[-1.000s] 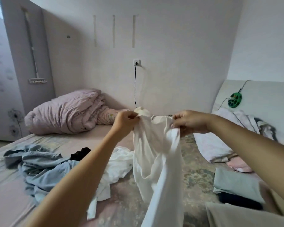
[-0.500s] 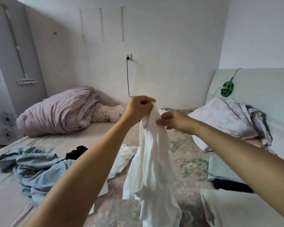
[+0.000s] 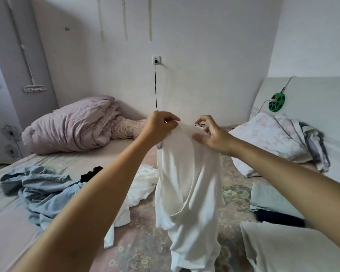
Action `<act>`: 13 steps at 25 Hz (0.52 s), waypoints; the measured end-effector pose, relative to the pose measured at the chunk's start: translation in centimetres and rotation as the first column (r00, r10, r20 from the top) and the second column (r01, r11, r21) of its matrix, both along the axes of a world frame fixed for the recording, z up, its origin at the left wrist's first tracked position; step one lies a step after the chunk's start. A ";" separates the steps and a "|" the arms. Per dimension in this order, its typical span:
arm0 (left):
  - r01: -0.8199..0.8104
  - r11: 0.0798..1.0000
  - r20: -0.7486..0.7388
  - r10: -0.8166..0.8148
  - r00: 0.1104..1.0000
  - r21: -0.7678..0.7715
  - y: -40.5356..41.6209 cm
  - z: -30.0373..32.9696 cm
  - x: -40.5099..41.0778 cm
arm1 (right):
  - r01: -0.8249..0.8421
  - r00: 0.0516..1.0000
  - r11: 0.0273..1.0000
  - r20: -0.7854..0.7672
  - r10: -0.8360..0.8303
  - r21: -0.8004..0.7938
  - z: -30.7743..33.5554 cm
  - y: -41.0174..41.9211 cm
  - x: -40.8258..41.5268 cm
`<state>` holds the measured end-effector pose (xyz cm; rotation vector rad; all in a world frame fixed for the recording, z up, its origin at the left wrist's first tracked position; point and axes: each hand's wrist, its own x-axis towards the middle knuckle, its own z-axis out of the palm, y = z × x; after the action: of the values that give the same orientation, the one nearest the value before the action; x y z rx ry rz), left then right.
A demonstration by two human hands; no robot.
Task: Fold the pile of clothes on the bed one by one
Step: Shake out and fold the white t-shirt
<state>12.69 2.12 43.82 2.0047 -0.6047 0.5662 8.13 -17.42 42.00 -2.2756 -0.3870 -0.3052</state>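
A white garment hangs in the air over the bed, its lower end reaching down past the frame's bottom. My left hand pinches its top edge on the left. My right hand holds the top edge on the right with thumb and fingers, some fingers lifted. Unfolded clothes lie to the left: a light blue denim piece, a black item and another white garment.
Folded clothes are stacked at the right, a pale green one over a dark one, with a light sheet nearer me. A rolled lilac duvet and a pillow lie at the bed's far side. A cable hangs from a wall socket.
My hands have moved apart along the garment's top edge, spreading it wider. The right hand has shifted its grip to the right. The view has tilted slightly.
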 end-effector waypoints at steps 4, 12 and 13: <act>-0.018 0.999 0.022 0.017 1.000 0.032 0.6 -0.9 0.4 | 0.092 0.870 0.882 0.469 0.155 -0.462 -1.2 -0.9 1.4; 0.148 0.989 -0.088 -0.145 0.985 0.026 2.3 -2.7 1.1 | 0.167 0.854 0.719 0.464 0.237 -0.675 -0.2 -2.4 1.8; 0.203 0.979 -0.147 -0.200 0.969 0.009 2.5 -3.1 1.0 | 0.191 0.827 0.680 0.489 0.277 -0.708 0.0 -2.9 2.0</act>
<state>13.74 4.63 40.74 1.9578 -0.7180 0.2889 10.10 -20.34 42.04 -2.9292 -1.0398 -0.9673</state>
